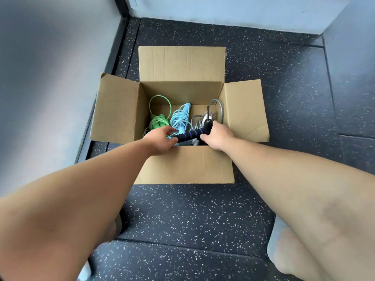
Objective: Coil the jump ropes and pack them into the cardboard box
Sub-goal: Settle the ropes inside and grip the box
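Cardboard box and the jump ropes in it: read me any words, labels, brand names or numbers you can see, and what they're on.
No readable text anywhere in this view.
cardboard box: plain brown flaps and walls, no print or label showing.
black handle: only purple bands, no lettering.
green rope, blue rope, grey rope: no markings visible.

I see a dark speckled rubber tile floor (284,88) meeting pale grey walls (50,78) left, far and right; soft, even light.
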